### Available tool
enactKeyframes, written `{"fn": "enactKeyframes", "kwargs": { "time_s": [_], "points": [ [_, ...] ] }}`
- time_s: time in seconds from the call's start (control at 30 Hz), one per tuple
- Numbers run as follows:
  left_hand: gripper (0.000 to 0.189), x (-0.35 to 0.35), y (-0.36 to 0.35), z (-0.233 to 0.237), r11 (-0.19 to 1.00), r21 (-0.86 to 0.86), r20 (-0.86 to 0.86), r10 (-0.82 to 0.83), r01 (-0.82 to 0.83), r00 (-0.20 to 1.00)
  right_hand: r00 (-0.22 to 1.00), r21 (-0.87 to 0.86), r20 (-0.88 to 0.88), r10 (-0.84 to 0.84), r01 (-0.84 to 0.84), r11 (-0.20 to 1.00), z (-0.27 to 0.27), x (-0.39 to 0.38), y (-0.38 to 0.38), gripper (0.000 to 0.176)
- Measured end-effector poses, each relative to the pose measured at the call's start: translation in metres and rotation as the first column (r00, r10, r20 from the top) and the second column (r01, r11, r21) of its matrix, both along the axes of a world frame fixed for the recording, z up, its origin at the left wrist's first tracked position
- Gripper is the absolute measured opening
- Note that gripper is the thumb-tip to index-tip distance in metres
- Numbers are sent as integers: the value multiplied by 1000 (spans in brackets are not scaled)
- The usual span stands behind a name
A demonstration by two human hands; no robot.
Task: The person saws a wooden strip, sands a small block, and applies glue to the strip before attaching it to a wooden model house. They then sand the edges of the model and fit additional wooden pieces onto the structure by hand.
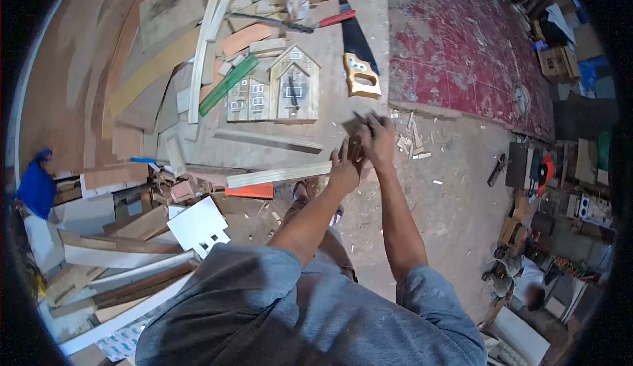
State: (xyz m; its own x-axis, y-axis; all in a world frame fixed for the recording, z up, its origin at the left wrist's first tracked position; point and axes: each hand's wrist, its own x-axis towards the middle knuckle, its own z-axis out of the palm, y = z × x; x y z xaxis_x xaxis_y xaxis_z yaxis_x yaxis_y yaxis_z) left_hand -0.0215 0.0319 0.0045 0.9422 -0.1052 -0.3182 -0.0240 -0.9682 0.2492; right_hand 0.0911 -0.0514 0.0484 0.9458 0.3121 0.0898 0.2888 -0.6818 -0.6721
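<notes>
My left hand (344, 173) is closed at the right end of a pale wooden strip (280, 174), which sticks out to the left past the bench edge. Just beside it, my right hand (378, 143) has its fingers curled around a dark, thin sheet (352, 124); I cannot tell its exact kind. Between the hands shows a small brown piece (357, 147), partly hidden by fingers. Up and left of them, a wooden house model (290, 90) with small windows lies on the board. A handsaw (361, 69) with a wooden handle lies above my hands.
Another wooden strip (270, 140) lies along the near bench side. A green strip (229, 85), red-handled pliers (335, 19) and offcuts cover the bench. An orange-red piece (249, 190) sits below the edge. Wood scraps (145, 234) pile up left; clutter lines the right wall.
</notes>
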Motion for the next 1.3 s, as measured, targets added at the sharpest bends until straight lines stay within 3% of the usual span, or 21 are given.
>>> {"fn": "enactKeyframes", "kwargs": {
  "time_s": [0.03, 0.07, 0.1, 0.13, 0.17, 0.2, 0.23, 0.27, 0.37, 0.4, 0.43, 0.47, 0.5, 0.6, 0.7, 0.8, 0.87, 0.9, 1.0, 1.1, 1.3],
  "points": [
    [58, -5, 2, -22, 1000, -3, 4, 17, -17, 1000, 994, -19, 31, 104, -103, 994, -15, 9, 20, 40],
    [50, -14, 1, -51, 902, 431, 303, -135, -10, 943, 992, -25, 32, 120, -119, 993, -19, 18, 34, 40],
    [45, -27, -2, -65, 632, 763, 463, -386, -137, 798, 983, -15, 69, 170, -169, 985, -22, 21, 47, 41],
    [38, -33, 2, -22, 995, 40, 182, -95, 89, 979, 970, 1, 109, 218, -220, 976, -23, 19, 58, 43],
    [33, -50, -3, -87, 691, 719, 427, -521, 71, 739, 973, 118, 16, 230, -230, 966, -8, 17, 61, 42],
    [32, -54, -8, -65, 926, 348, 427, -298, 149, 854, 964, 233, -73, 256, -233, 944, 20, 15, 57, 42],
    [30, -54, -9, -27, 988, -96, 323, -85, 122, 943, 958, 65, -28, 285, -283, 957, 62, 5, 48, 41],
    [29, -57, -1, 21, 966, -162, 302, -145, 201, 942, 911, -103, -195, 363, -388, 916, 82, -2, 25, 40],
    [34, -77, 11, 112, 869, -287, 308, -316, 404, 897, 576, 34, -769, 279, -399, 916, 126, -62, -38, 66],
    [20, -77, 33, 181, 642, -767, -117, -124, -11, 985, 466, 116, -840, 279, -348, 930, 149, -89, -47, 77],
    [17, -89, -14, 105, 303, -943, -162, -47, -141, 986, 353, 188, -891, 285, -284, 940, 169, -113, -57, 89],
    [19, -93, 5, 138, 605, -704, 284, -241, 372, 928, 377, 307, -856, 353, -179, 935, 163, -140, -76, 98],
    [21, -99, 25, 178, 680, -171, 540, -540, 713, 645, 407, 417, -817, 408, -70, 906, 157, -159, -92, 107],
    [28, -97, 26, 197, 517, -278, 532, -619, 809, 578, 538, 465, -752, 380, 26, 885, 176, -195, -93, 113],
    [35, -84, 36, 177, 479, -243, 692, -524, 844, 497, 559, 379, -796, 232, 161, 911, 189, -197, -72, 98],
    [32, -65, 82, 183, 675, -415, 677, -219, 610, 703, 558, 91, -830, 5, 126, 988, 143, -170, -92, 71],
    [32, -39, 118, 155, 870, -407, 251, -186, 278, 950, 603, 221, -798, 10, 278, 935, 117, -153, -97, 56],
    [30, -32, 127, 94, 948, -259, 339, -89, 183, 937, 638, 328, -770, 4, 390, 860, 111, -151, -101, 42],
    [25, -4, 148, 51, 999, 31, 454, -37, 26, 890, 679, 537, -728, 89, 486, 689, 136, -115, -69, 47],
    [23, 3, 158, 55, 970, 42, 214, -241, 238, 947, 710, 680, -685, 165, 541, 494, 154, -74, -43, 61],
    [23, 28, 120, 155, 921, -226, 292, -247, 318, 924, 766, 859, -507, 395, 412, 303, 170, 8, -21, 68]
  ]
}}
